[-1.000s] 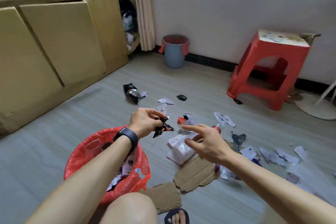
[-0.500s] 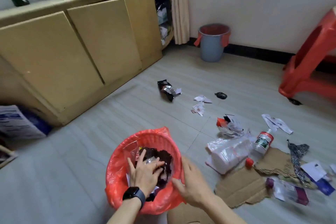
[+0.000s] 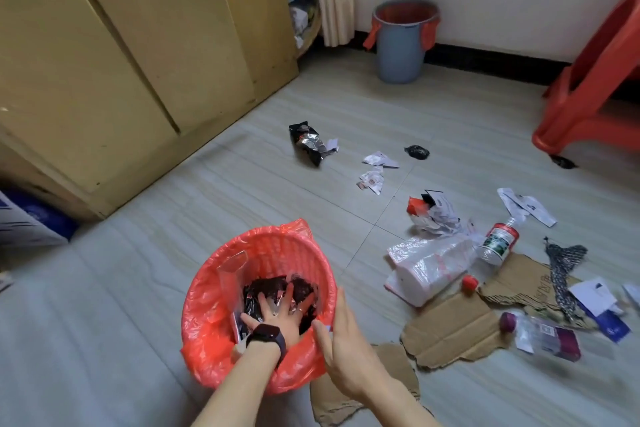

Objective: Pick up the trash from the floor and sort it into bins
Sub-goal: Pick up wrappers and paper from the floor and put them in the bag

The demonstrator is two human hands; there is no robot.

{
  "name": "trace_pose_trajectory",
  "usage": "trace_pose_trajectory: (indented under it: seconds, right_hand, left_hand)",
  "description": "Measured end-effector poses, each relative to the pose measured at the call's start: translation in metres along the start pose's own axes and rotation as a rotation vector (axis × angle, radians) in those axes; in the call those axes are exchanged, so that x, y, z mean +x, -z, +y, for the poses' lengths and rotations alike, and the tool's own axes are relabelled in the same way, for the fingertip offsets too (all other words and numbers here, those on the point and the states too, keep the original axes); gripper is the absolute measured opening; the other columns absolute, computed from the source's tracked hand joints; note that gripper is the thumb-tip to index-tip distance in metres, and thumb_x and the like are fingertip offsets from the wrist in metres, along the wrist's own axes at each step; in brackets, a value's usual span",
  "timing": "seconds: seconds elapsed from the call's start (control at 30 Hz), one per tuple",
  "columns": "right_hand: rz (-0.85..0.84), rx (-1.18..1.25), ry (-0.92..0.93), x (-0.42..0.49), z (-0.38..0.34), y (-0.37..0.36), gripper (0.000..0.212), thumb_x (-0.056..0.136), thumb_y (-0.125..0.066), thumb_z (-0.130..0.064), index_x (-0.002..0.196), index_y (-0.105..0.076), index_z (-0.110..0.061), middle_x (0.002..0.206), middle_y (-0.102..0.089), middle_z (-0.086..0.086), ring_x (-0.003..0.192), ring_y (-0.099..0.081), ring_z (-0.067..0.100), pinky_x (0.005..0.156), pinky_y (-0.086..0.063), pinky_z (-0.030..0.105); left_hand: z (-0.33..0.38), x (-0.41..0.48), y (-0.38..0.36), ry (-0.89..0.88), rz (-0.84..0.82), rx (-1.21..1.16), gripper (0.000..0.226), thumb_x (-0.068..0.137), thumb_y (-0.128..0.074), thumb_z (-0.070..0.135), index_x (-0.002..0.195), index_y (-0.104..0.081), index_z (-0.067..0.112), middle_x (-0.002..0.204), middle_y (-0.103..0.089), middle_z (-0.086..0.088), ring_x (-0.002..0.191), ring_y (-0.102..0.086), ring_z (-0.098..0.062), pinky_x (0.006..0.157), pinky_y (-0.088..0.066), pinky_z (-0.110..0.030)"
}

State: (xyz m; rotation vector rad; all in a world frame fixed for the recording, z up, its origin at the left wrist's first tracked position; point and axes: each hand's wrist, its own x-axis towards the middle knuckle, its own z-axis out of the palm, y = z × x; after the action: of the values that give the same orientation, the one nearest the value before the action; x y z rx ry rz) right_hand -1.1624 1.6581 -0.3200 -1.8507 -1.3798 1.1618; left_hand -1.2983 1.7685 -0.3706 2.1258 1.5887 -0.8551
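Right grip (image 3: 346,354), fingers straight, lies against the red bin (image 3: 287,253) at its rim. Left grip (image 3: 277,317) splayed inside, pressing dark wrappers (image 3: 266,288) down, holding nothing. We judge a hard push could tear the liner (image 3: 207,350) or tip the bin. Beyond: bottle (image 3: 498,241) and foil packet (image 3: 308,142) on the floor (image 3: 138,288), unsorted; grey bin (image 3: 398,52) far off, so mis-sorting tempts.

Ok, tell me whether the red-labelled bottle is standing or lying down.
Lying down. The red-labelled bottle rests on its side, its length flat along the ground, beside the clear plastic bag.
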Motion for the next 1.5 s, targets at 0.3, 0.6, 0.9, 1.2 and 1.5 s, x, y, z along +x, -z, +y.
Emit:
trace_pose_trajectory:
  seconds: [0.3,0.6,0.9,1.2,1.5]
  right_hand:
    - [-0.029,-0.304,0.076,-0.01,-0.024,0.047,0.075,0.101,-0.047,-0.046,0.158,-0.007,-0.02,0.154,-0.036,0.013,0.137,-0.041,0.03,0.108,-0.035,0.036]
    - [0.087,-0.626,0.05,-0.05,-0.039,0.154,0.072,0.1,-0.046,-0.043,0.158,-0.011,-0.021,0.149,-0.042,0.01,0.132,-0.044,0.031,0.104,-0.043,0.044]
    - [0.314,-0.731,-0.098,-0.106,-0.017,0.294,0.067,0.098,-0.048,-0.043,0.156,-0.019,-0.024,0.149,-0.042,0.007,0.135,-0.042,0.029,0.108,-0.041,0.045]
    - [0.522,-0.545,-0.229,-0.145,0.062,0.349,0.06,0.096,-0.053,-0.037,0.152,-0.033,-0.026,0.142,-0.052,0.006,0.129,-0.049,0.025,0.108,-0.04,0.037]
    - [0.42,-0.352,-0.501,-0.114,0.223,0.318,0.057,0.099,-0.051,-0.037,0.151,-0.034,-0.02,0.148,-0.045,0.006,0.136,-0.042,0.023,0.113,-0.034,0.035]
  left_hand:
    - [-0.018,-0.043,0.064,-0.108,0.156,-0.034,0.07,0.091,-0.047,0.06,0.146,-0.002,0.064,0.165,0.007,0.006,0.145,-0.02,-0.045,0.108,-0.031,-0.065]
    - [0.003,-0.088,0.135,-0.276,0.38,-0.078,0.058,0.081,-0.044,0.046,0.139,-0.045,0.046,0.162,-0.021,0.004,0.136,-0.043,-0.034,0.106,-0.042,-0.052]
    - [0.114,-0.118,0.201,-0.568,0.494,-0.128,0.044,0.093,-0.051,0.038,0.136,-0.051,0.036,0.144,-0.048,0.004,0.132,-0.047,-0.018,0.107,-0.041,-0.037]
    - [0.24,-0.092,0.185,-0.779,0.433,-0.133,0.043,0.092,-0.051,0.038,0.134,-0.054,0.036,0.141,-0.05,0.009,0.126,-0.052,-0.013,0.103,-0.045,-0.034]
    - [0.286,0.032,0.129,-0.663,0.241,-0.013,0.05,0.092,-0.051,0.035,0.141,-0.048,0.031,0.148,-0.043,0.003,0.131,-0.047,-0.017,0.106,-0.042,-0.032]
